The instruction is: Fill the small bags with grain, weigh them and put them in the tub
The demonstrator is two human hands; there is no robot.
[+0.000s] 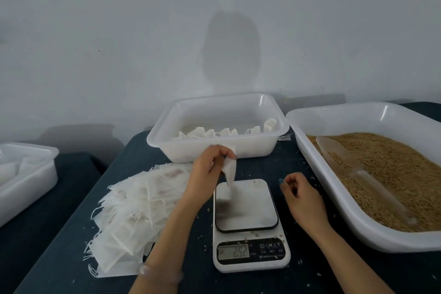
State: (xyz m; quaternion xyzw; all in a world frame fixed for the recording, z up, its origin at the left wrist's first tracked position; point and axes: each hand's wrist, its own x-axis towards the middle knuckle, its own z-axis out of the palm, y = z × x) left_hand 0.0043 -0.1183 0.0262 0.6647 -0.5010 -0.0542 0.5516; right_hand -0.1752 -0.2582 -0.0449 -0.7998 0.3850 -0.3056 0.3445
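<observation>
Both forearms cross the table's near edge, flanking a white digital kitchen scale (248, 217). Left hand (210, 164) pinches a limp, empty, small white mesh drawstring bag (230, 170) just above the scale's platform. Right hand (301, 196) hangs loosely curled, holding nothing. Best to spread the bag's mouth with both hands, then fill it over the white plastic tray of brown grain (346, 114) at the right edge, sparing spills.
</observation>
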